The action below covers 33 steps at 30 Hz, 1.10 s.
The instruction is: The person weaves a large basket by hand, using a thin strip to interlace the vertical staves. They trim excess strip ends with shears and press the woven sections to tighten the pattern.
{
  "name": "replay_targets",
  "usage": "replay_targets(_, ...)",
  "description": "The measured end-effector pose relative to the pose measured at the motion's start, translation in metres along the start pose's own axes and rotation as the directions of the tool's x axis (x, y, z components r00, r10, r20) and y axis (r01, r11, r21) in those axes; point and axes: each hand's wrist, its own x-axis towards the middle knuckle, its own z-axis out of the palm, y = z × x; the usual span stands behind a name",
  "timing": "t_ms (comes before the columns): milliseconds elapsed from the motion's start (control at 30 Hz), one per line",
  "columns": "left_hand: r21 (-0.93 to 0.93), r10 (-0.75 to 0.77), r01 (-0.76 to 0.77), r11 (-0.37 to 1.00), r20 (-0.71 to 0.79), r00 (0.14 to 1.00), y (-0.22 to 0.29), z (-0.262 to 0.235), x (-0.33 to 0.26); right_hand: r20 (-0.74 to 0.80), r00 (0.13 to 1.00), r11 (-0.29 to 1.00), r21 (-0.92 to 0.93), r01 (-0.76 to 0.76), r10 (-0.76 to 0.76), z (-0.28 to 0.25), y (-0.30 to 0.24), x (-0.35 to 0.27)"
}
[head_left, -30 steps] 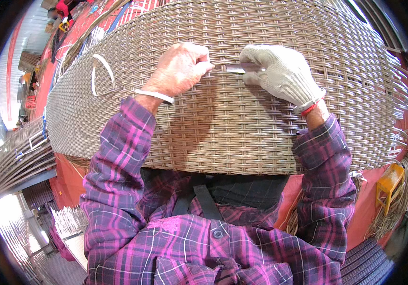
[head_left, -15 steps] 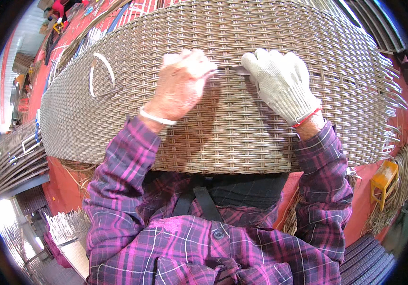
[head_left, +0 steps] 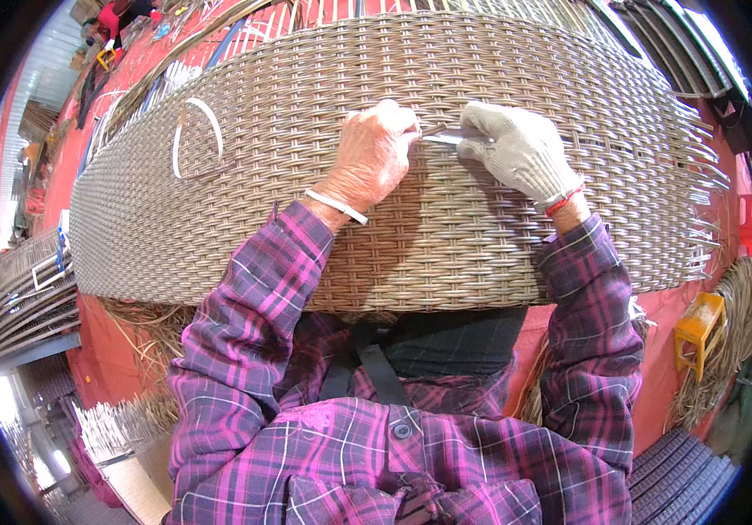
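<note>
A large brown-grey woven wicker panel [head_left: 288, 114] spreads in front of me. My left hand [head_left: 376, 149], bare with a white band at the wrist, is closed in a pinch at the weave on what looks like a thin brown strand [head_left: 433, 130]. Just to its right, my right hand [head_left: 520, 153] wears a white knitted glove and is closed too. From its fingers a thin, shiny metal blade [head_left: 448, 139] points left toward my left fingertips. The glove hides the rest of that tool.
A curled white strip [head_left: 216, 127] stands out from the panel's left part. Loose strand ends [head_left: 700, 162] stick out along its right edge. A yellow stool [head_left: 701, 324] stands at the right beside strand bundles. Far upper left, another person [head_left: 113, 22] bends over the red floor.
My left hand has shifted right and slightly down, closer to my right hand. The right hand has turned a little, and more of the blade shows now.
</note>
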Motion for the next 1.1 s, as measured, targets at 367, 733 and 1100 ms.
replay_targets(367, 0.444, 0.157, -0.208, 0.871, 0.150, 0.976, 0.021, 0.002, 0.010, -0.011, 0.999, 0.999, 0.020, 0.037, -0.037, 0.001, 0.013, -0.008)
replay_targets(733, 0.328, 0.224, -0.257, 0.909, 0.135, 0.965, 0.029, 0.007, 0.035, -0.217, 0.961, 0.983, -0.113, 0.147, -0.169, -0.025, 0.040, -0.052)
replay_targets(1100, -0.293, 0.162, -0.107, 0.950, 0.171, 0.972, 0.072, 0.041, 0.072, -0.225, 0.963, 0.941, -0.333, 0.067, -0.148, -0.049, 0.051, -0.069)
